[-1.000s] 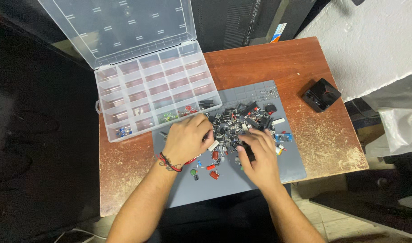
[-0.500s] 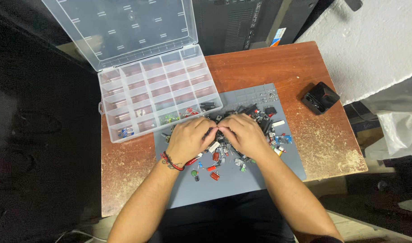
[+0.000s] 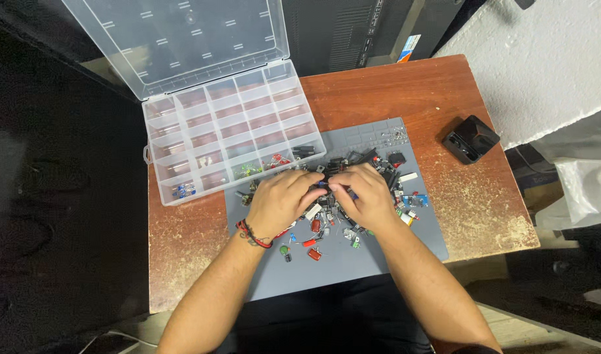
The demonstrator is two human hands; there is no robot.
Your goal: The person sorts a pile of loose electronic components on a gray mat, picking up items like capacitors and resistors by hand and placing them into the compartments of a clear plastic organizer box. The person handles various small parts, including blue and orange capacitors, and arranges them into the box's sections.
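Both hands, left (image 3: 282,200) and right (image 3: 367,196), pinch at the parts pile (image 3: 353,177); fingers narrow, grasp unclear; best lift one piece cleanly, beside the organizer (image 3: 228,137)

**Bare Forearms, One Corded Wrist**

Both forearms are bare from the bottom edge of the picture up to the hands, with no sleeves on them. The left hand (image 3: 279,202) carries the only ornament: a bracelet (image 3: 250,235) of red and dark cord wound around the wrist, with a loose loop or knot hanging at its outer side. The right hand (image 3: 368,196) and its wrist wear nothing, neither ring, watch nor band. A sliver of dark cloth shows at the right arm's lower end, near the frame's bottom edge. Between the forearms lies dark clothing on the lap.
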